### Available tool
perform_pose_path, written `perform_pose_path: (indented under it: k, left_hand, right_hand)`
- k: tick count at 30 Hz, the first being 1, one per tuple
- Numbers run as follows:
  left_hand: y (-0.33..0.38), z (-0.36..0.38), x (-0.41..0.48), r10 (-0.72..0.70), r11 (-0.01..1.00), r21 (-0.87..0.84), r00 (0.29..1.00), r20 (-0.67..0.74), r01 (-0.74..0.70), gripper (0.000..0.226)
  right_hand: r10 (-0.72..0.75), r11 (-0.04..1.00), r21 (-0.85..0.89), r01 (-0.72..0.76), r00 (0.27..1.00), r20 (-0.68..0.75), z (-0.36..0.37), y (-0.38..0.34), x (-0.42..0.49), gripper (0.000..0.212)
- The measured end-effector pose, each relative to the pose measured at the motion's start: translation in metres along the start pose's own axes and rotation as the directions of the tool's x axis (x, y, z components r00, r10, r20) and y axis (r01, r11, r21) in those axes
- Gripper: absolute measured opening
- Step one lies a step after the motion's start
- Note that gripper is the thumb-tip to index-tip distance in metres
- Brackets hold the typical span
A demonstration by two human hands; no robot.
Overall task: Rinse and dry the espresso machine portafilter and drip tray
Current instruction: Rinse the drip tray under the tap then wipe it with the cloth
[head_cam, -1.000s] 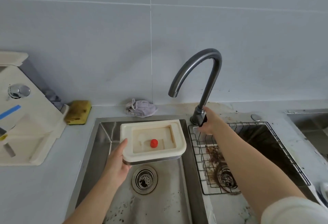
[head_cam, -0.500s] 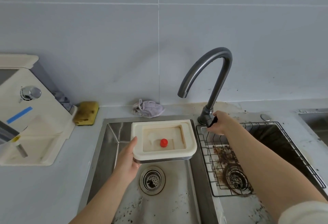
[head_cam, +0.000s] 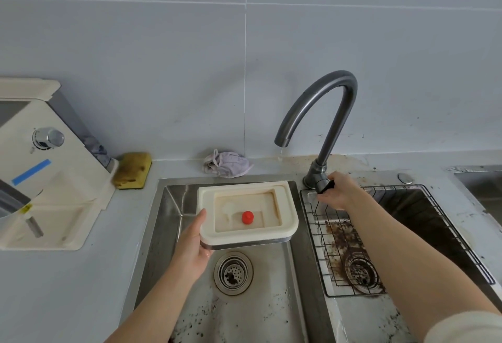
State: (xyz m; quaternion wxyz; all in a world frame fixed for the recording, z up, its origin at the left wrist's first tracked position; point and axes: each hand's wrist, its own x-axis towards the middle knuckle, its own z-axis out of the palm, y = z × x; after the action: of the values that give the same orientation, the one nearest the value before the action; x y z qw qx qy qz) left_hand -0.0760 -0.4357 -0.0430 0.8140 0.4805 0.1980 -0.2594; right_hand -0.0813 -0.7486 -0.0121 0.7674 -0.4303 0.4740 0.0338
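My left hand (head_cam: 193, 244) grips the left edge of the cream drip tray (head_cam: 285, 208) and holds it level over the left sink basin (head_cam: 173, 206). A small red float (head_cam: 247, 218) stands in the tray's shallow recess, which shows brown stains. My right hand (head_cam: 339, 191) holds the black lever at the base of the dark grey faucet (head_cam: 326, 125). The spout points left, above the tray's far right corner, and a thin drip of water hangs from it. No portafilter is in sight.
The cream espresso machine (head_cam: 54, 179) stands on the counter at left. A yellow sponge (head_cam: 133, 170) and a crumpled pale cloth (head_cam: 226, 164) lie by the wall. A wire rack (head_cam: 407, 187) sits in the right basin over coffee grounds. Grounds also speckle the left basin near its drain (head_cam: 233, 272).
The view has shifted left, so everything sits further right in the frame. Water now starts to drip from the spout. Both hands keep their holds.
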Motion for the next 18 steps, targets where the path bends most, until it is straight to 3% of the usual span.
perform_pose_path:
  k: [10,16,18]
  left_hand:
    - [0.003,-0.004,-0.002,0.024,1.0,0.013,1.0,0.0,-0.024,0.015]
    - [0.003,-0.005,-0.002,0.031,1.0,0.001,1.0,0.0,-0.031,0.014]
    - [0.003,-0.005,-0.001,0.031,0.999,-0.008,0.999,0.005,-0.031,0.014]
  right_hand:
    - [0.002,0.999,0.04,-0.004,0.999,0.049,-0.005,0.005,0.01,0.015]
    - [-0.04,0.998,0.056,0.034,0.992,0.121,-0.007,0.017,0.01,0.07]
    - [-0.048,0.999,0.03,0.043,0.986,0.159,-0.004,0.027,0.003,0.08]
